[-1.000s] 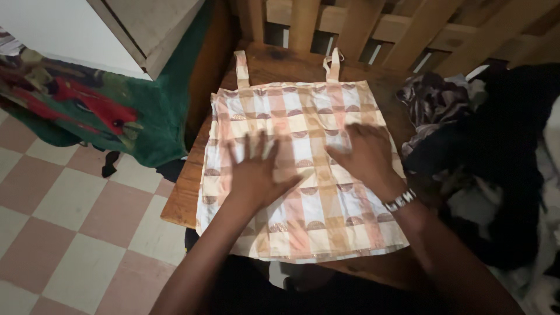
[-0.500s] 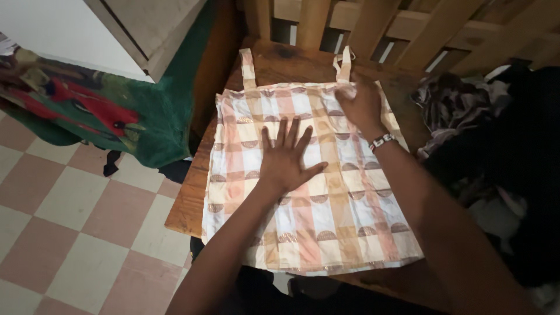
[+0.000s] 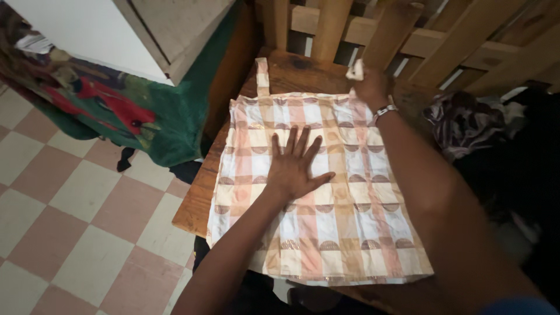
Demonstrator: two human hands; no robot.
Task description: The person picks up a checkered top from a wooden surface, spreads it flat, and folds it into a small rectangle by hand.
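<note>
A checked top [image 3: 326,221] in peach, white and tan, with two shoulder straps, lies spread flat on a wooden seat [image 3: 195,201]. My left hand [image 3: 294,166] rests palm down on its middle, fingers spread. My right hand [image 3: 368,87], with a beaded bracelet at the wrist, reaches to the far right corner and pinches the right strap [image 3: 354,71], lifting it off the wood. The left strap [image 3: 262,76] lies flat on the seat.
Wooden slats [image 3: 396,35] rise behind the seat. A green cloth with red patches [image 3: 116,111] hangs at the left under a pale box [image 3: 175,29]. A heap of dark clothes [image 3: 496,151] lies at the right. Pink and cream checked floor tiles [image 3: 76,233] are below left.
My right hand slid from the garment's middle up to the far right corner and took hold of the right strap. My left hand stayed pressed on the cloth.
</note>
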